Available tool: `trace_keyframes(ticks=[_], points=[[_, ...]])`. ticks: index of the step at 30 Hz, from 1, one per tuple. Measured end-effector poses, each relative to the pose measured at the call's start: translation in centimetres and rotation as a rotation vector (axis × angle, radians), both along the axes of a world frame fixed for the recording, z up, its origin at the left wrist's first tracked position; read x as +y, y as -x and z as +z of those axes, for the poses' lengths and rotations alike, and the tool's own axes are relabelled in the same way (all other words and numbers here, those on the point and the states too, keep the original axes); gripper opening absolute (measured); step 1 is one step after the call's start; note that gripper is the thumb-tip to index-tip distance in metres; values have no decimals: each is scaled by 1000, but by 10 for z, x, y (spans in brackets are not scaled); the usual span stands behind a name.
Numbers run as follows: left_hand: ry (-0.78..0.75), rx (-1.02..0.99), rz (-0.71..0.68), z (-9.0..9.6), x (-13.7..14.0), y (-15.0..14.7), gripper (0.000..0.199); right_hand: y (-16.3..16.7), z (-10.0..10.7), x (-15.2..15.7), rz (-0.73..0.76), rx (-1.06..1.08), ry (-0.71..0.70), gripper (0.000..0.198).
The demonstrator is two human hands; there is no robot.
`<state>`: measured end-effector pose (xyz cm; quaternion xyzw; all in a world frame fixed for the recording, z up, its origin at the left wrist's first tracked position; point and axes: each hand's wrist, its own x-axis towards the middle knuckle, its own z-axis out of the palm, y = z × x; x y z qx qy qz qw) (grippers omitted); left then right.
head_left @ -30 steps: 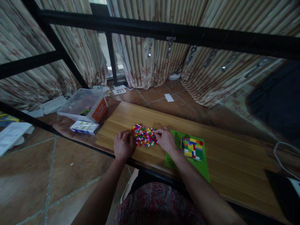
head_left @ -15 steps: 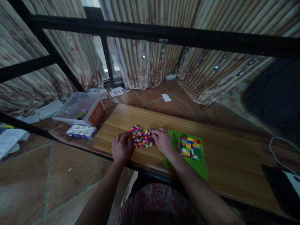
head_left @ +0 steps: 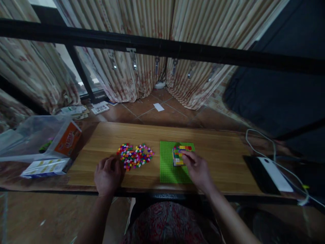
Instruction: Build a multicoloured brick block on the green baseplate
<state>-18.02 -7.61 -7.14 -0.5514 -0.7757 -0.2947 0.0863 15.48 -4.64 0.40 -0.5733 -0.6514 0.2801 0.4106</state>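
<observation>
My left hand (head_left: 108,175) rests on the wooden tabletop beside the loose pile of tiny coloured toy bricks (head_left: 134,157), its fingers loosely bent and the thumb apart from them. Over on the green studded baseplate (head_left: 169,174) stands a small block-shaped build of multicoloured bricks (head_left: 178,161). The thumb and fingertips of my right hand (head_left: 198,169) are pinched together at the right part of this build. They cover some of its top, and whatever is between them is too small or hidden to make out.
Left of the table board (head_left: 223,149) are a clear plastic bin (head_left: 38,132) with an orange label and a white-and-blue box (head_left: 47,167). A white device (head_left: 274,173) with a cable lies at the right end. A dark metal bar (head_left: 152,51) crosses in front of the curtains.
My right hand has gone from the brick pile rightward to the build on the baseplate. The left hand stays beside the pile. The camera view has turned to the right.
</observation>
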Motion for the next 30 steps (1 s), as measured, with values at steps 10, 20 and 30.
trace_keyframes(ticks=[10, 20, 30], points=[[24, -3, 4, 6, 2, 0, 31, -53, -23, 27, -227, 11, 70, 32], [19, -40, -26, 9, 2, 1, 26, -45, -21, 37, -212, -77, 57, 20], [52, -4, -4, 11, 2, 0, 32, -45, -16, 41, -88, -312, -64, 25]])
